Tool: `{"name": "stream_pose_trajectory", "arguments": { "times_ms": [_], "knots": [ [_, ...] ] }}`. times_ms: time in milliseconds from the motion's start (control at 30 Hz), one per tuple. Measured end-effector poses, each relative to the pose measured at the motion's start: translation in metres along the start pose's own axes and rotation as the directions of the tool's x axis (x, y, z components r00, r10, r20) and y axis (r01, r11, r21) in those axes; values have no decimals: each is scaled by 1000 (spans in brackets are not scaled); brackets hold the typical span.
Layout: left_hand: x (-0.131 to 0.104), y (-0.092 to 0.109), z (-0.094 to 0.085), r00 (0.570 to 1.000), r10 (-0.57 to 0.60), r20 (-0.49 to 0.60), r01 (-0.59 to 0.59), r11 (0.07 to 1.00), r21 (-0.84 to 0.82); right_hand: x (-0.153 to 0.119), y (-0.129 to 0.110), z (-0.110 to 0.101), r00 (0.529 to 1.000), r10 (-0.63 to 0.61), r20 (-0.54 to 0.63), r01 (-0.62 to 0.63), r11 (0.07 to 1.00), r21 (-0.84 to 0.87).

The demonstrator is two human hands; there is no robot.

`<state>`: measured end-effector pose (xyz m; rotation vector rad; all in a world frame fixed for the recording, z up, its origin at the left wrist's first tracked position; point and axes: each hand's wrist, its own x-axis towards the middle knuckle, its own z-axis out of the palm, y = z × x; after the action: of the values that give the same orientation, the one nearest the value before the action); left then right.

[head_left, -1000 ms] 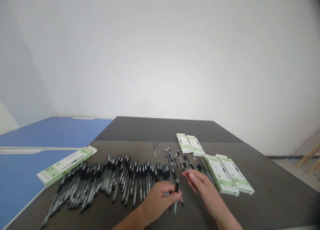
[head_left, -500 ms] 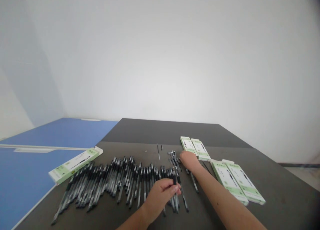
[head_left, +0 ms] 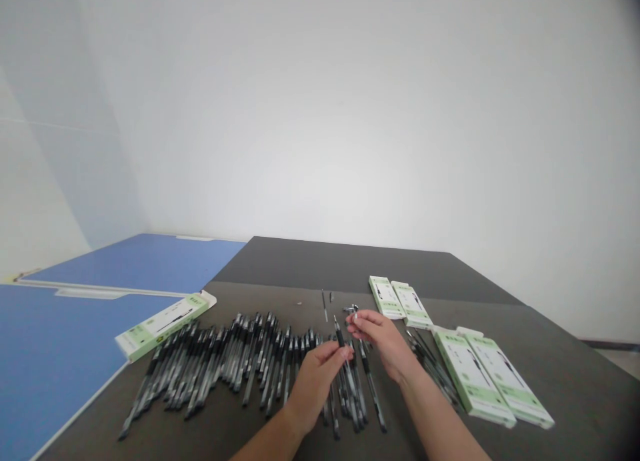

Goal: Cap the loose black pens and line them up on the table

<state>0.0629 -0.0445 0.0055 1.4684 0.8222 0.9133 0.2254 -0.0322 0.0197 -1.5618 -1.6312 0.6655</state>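
Note:
My left hand (head_left: 316, 375) is closed around an uncapped gel pen (head_left: 339, 333), its dark grip and pointed tip angled up and away from me. Just to the right, my right hand (head_left: 384, 341) pinches a small clear or silvery piece (head_left: 355, 316) near the pen's tip; its exact kind is too small to make out. Below and beside both hands lie loose pens (head_left: 367, 374) with black grips and clear barrels. A long row of similar pens (head_left: 240, 351) spreads to the left. Behind my right fingers some small shiny parts (head_left: 349, 308) rest on the table.
Green and white pen boxes lie at the far right (head_left: 387, 297) and near right (head_left: 470, 381), with thin dark rods (head_left: 433, 364) beside them. Another box (head_left: 165, 324) leans over the row's left end. A thin refill (head_left: 325, 307) lies on the dark table (head_left: 300, 267). Blue tables (head_left: 60, 341) adjoin it.
My right hand has come back from beside the far boxes to the pen tip, now pinching a small piece. My left hand has tilted its pen up. The view has shifted slightly.

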Motion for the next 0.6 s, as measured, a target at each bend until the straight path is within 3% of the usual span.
{"name": "stream_pose_trajectory", "arguments": {
  "times_ms": [67, 133, 200, 300, 500, 600],
  "knots": [
    [7, 1, -5, 999, 9, -31, -7, 999, 50, -9, -10, 6, 999, -21, 34, 3, 893, 450],
    [14, 2, -11, 999, 24, -33, -19, 990, 142, -14, -17, 12, 996, -42, 73, -19, 728, 686],
    [20, 4, -16, 999, 39, -5, -36, 971, 238, -16, -21, 17, 992, -58, 108, -41, 675, 737],
    [24, 5, -18, 997, 70, 37, -78, 949, 306, -17, -23, 26, 991, -66, 119, -41, 685, 728],
    [21, -1, -11, 985, 149, 84, -165, 960, 224, -22, -19, 32, 999, -38, 22, 12, 710, 704],
    [17, -4, -11, 992, 126, 0, -123, 970, 210, -23, -18, 28, 1000, -14, -23, 26, 688, 725]
  ]
}}
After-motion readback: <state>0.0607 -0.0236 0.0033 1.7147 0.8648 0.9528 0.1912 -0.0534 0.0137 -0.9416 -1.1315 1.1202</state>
